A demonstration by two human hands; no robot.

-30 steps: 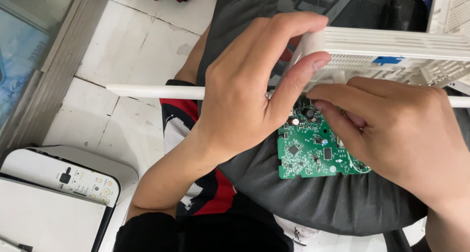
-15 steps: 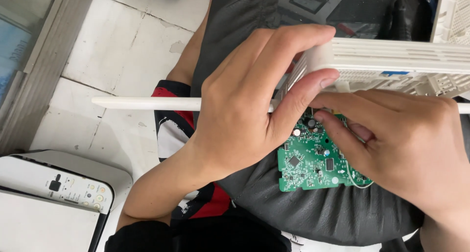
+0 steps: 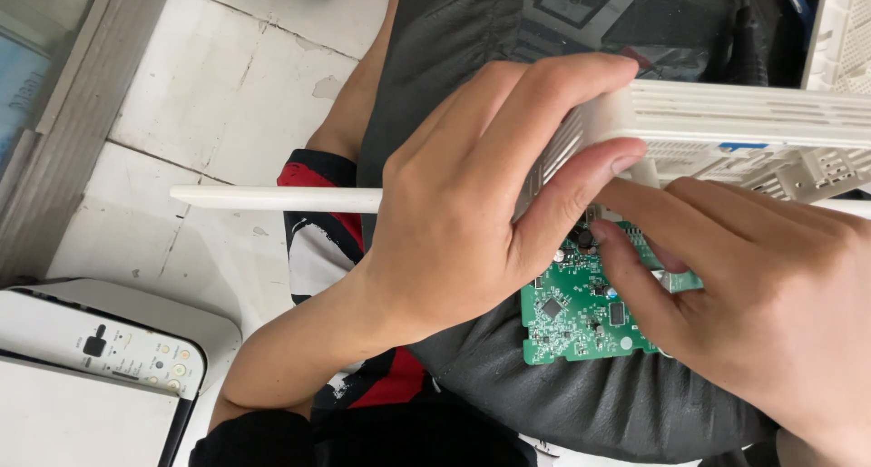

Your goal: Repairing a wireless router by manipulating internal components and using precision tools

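My left hand [image 3: 472,204] grips the end of a white vented plastic casing [image 3: 744,122], fingers over its top and thumb under its edge. Beneath the casing sits a green circuit board [image 3: 576,317] with small dark chips, resting over my lap on dark grey fabric [image 3: 590,403]. My right hand [image 3: 753,304] lies on the board's right side, fingertips pressing at its upper edge where it meets the casing. A long white antenna rod [image 3: 272,198] sticks out to the left from behind my left hand.
A white device with small buttons [image 3: 100,349] lies on the tiled floor [image 3: 218,95] at lower left. A grey frame [image 3: 73,131] runs along the left edge. Another white vented part [image 3: 839,31] stands at the top right corner.
The view has shifted so hands and casing sit slightly lower and to the right. My left hand's grip on the casing and my right hand's hold on the board look unchanged.
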